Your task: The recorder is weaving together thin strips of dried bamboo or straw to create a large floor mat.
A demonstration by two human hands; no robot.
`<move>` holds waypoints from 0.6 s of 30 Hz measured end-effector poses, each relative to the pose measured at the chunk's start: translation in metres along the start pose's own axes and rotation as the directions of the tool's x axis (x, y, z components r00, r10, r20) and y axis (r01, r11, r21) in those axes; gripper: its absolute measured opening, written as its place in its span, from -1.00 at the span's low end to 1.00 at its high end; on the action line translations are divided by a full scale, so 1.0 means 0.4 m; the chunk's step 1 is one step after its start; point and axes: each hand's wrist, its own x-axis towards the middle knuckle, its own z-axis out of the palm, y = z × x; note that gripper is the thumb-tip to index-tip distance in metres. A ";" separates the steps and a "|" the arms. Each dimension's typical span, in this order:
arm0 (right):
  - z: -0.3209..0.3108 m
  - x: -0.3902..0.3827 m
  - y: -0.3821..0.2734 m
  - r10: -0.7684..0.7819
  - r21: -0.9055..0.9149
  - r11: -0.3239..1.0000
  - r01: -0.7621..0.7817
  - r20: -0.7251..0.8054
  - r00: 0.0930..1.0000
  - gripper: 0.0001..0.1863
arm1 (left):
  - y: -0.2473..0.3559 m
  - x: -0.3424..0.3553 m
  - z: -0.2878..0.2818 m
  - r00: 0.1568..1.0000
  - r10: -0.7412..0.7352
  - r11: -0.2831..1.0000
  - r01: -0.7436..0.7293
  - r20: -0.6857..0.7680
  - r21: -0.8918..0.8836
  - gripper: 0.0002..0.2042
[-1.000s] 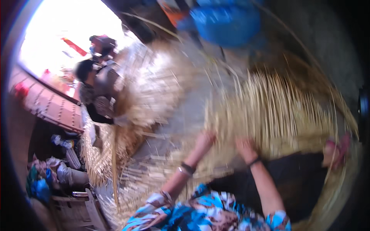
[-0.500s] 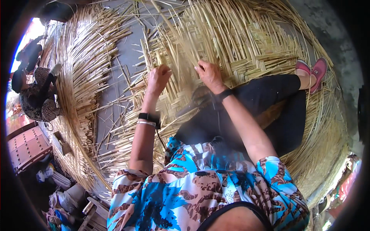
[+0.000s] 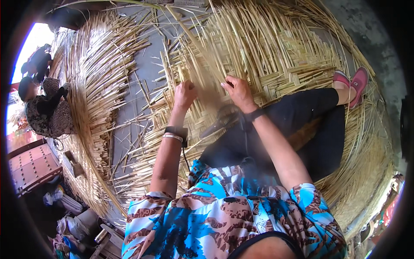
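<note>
In the head view, the woven straw mat (image 3: pixel 297 77) lies on the ground in front of the person and partly under the legs in dark trousers (image 3: pixel 297 105). The left hand (image 3: pixel 185 94) is curled narrow near the mat's left part; the right hand (image 3: pixel 239 91) has its fingers bent, thumb close to the forefinger. Between them is a blur, so I cannot tell whether either hand holds a straw.

What could go wrong, in my judgement: the long loose straws (image 3: pixel 258 43) stand out beyond the weave, and a hard pull on one may split it or open the rows beside it. The thin cable (image 3: pixel 185 157) at the left wristband (image 3: pixel 175 131) could be caught by stiff straw ends. A shift of the legs may crease the mat, because they press on it.

About edges — the mat's left edge is ragged and meets a strip of grey floor (image 3: pixel 144 62) with straw scraps, the most open side for moving. Beyond it lies another mat (image 3: pixel 97 129), with a co-worker (image 3: pixel 49 108) crouching beside. On the right, pink shoes (image 3: pixel 357 88) and a wall (image 3: pixel 379 47) probably leave less room.
</note>
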 end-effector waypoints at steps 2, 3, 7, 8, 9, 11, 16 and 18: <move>0.000 0.001 -0.004 0.082 -0.051 0.995 -0.081 0.018 0.997 -0.74 | -0.005 -0.008 0.006 0.997 -0.078 0.994 0.080 -0.022 0.071 -0.84; 0.000 0.001 -0.004 0.026 -0.007 1.000 -0.026 0.021 0.999 -0.74 | -0.004 -0.010 0.012 0.997 -0.077 0.994 0.079 -0.032 0.075 -0.84; -0.004 -0.007 0.012 0.035 0.000 0.999 -0.035 -0.010 0.999 -0.74 | -0.007 -0.019 0.053 0.981 -0.163 0.973 0.177 -0.102 0.147 -0.79; -0.003 -0.011 0.020 0.053 0.003 0.999 -0.053 -0.015 0.998 -0.74 | -0.009 -0.021 0.066 0.972 -0.171 0.963 0.200 -0.164 0.181 -0.75; -0.004 -0.013 0.029 0.044 -0.086 0.995 -0.047 -0.027 0.999 -0.75 | -0.017 -0.028 0.070 0.978 -0.100 0.971 0.136 -0.184 0.197 -0.71; -0.003 -0.017 0.041 0.045 -0.084 0.995 -0.050 -0.058 0.997 -0.73 | -0.023 -0.028 0.086 0.969 -0.222 0.892 0.156 -0.111 -0.423 -0.73; 0.010 -0.005 0.003 -0.015 -0.071 0.997 0.015 -0.010 1.000 -0.80 | 0.027 -0.005 0.085 0.931 0.066 0.995 -0.032 -0.359 0.100 -0.76; 0.003 -0.004 -0.011 -0.008 -0.068 0.998 0.007 -0.007 1.000 -0.74 | 0.055 0.014 0.091 0.960 -0.106 0.977 0.148 -0.258 0.151 -0.75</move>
